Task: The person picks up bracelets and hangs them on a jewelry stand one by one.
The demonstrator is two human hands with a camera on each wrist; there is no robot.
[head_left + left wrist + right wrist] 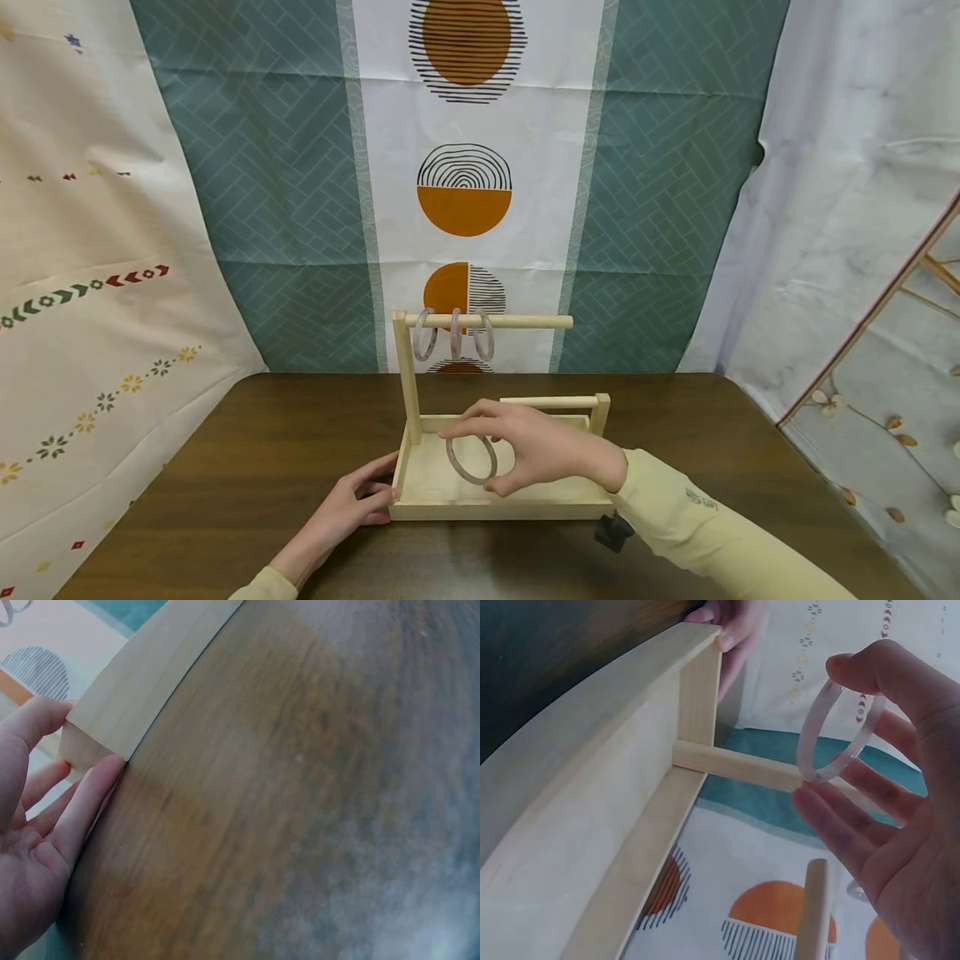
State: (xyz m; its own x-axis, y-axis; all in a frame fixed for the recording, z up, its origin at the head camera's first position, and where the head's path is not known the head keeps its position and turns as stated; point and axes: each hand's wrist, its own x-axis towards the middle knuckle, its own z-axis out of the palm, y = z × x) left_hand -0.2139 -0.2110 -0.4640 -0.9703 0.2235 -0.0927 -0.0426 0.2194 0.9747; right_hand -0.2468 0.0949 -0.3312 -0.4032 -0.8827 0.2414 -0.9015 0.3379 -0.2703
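Observation:
In the head view my right hand [536, 446] pinches a pale, translucent bangle [459, 473] between thumb and fingertips, above the tray of a light wooden stand [502, 511]. The right wrist view shows this bangle [815, 731] tilted, clear of the stand's bars. My left hand [352, 504] grips the stand's front left corner, thumb and fingers on either side of it. Three similar bangles [456, 335] hang on the tall upper bar [532, 321], near its post. A shorter, lower bar [551, 402], partly behind my right hand, shows no bangle on its visible part.
The stand sits on a dark brown wooden table [300, 425]. Behind it hangs a green and white cloth [285, 167] with orange circles. Patterned cloths flank both sides. A small dark object [613, 532] lies under my right forearm.

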